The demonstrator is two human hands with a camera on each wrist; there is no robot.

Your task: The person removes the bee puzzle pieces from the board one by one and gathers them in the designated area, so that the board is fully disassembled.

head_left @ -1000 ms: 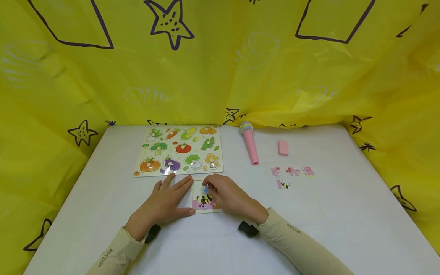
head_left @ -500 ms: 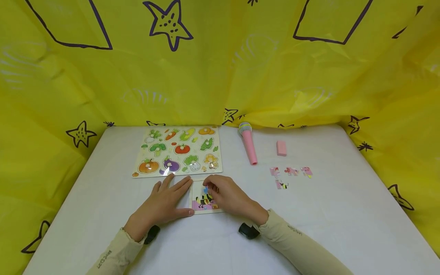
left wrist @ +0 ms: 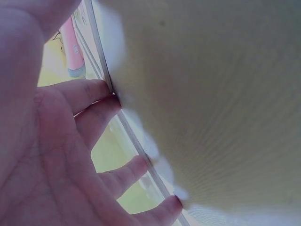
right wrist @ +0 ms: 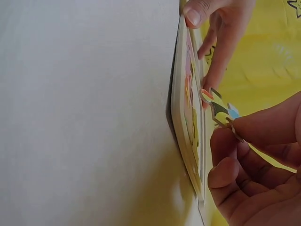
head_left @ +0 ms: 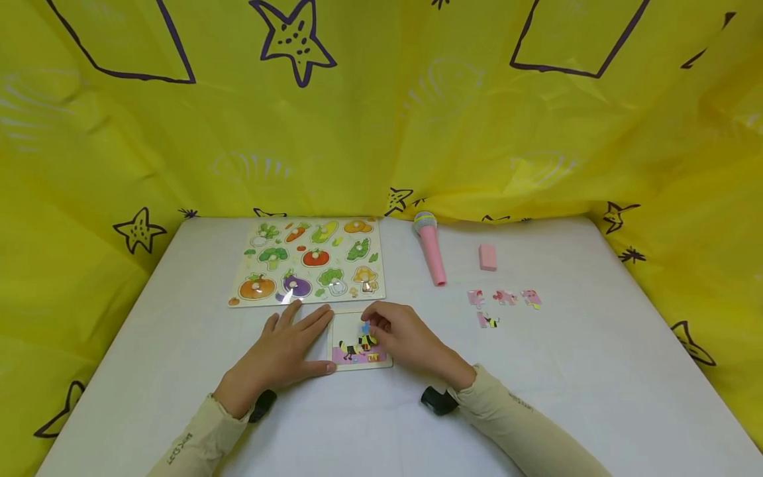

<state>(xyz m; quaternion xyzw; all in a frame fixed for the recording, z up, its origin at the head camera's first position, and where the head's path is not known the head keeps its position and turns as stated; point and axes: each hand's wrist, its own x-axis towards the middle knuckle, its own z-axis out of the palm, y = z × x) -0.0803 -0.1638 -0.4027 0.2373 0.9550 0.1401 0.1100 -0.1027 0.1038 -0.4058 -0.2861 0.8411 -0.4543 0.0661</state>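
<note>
A small jigsaw tray (head_left: 335,338) with a pale frame lies in front of the person, its lower part covered by pink, black and yellow picture pieces. The left hand (head_left: 286,351) rests with fingers spread beside it, index fingertip and thumb touching its left edge. Between thumb and fingers, the right hand (head_left: 411,338) pinches a yellow, black and blue jigsaw piece (right wrist: 217,107). In the right wrist view this piece is held just off the tray surface. The left wrist view mostly shows the left palm and fingertips (left wrist: 136,162) on the table.
Several loose jigsaw pieces (head_left: 505,297) lie to the right. Behind them stands a pink block (head_left: 487,257), with a pink toy microphone (head_left: 434,255) to its left. A vegetable peg puzzle board (head_left: 306,273) lies behind the left hand. Yellow cloth (head_left: 381,132) hangs around the table.
The right hand has shifted slightly right with the jigsaw piece, uncovering more of the tray's lower right. The left hand keeps its place.
</note>
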